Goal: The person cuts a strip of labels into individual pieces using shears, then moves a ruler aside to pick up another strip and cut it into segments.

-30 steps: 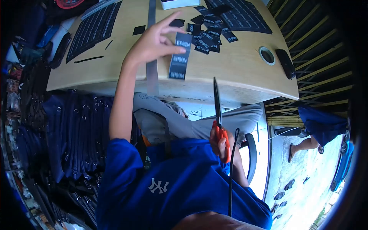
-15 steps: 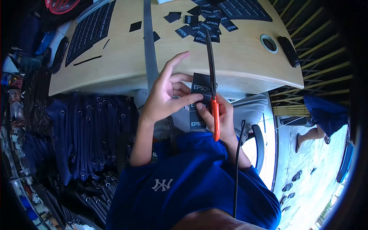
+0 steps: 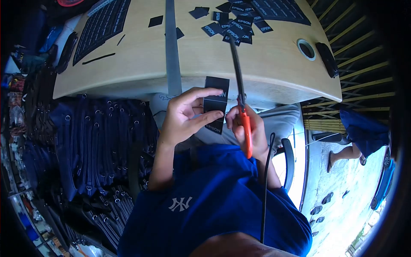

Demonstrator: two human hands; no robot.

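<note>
A black strip of EPSON labels (image 3: 215,105) is pinched between the thumb and fingers of my left hand (image 3: 182,113), just in front of the table edge. My right hand (image 3: 250,126) grips a pair of scissors (image 3: 247,135) by the orange handle, with the long dark blades pointing up and away over the table. The scissors are to the right of the strip and apart from it. Beyond the blade tips lies a loose pile of cut EPSON labels (image 3: 235,32).
Uncut label sheets (image 3: 102,32) (image 3: 282,10) lie at the table's left and far right. A grey metal ruler (image 3: 172,51) overhangs the front edge. A tape roll (image 3: 306,49) is at right. Dark blue straps (image 3: 107,141) hang at left; another person's leg (image 3: 344,155) shows at right.
My left hand has taken the strip slightly left, its index finger now folded down onto it. My right hand has let go of the strip and moved a little right with the scissors.
</note>
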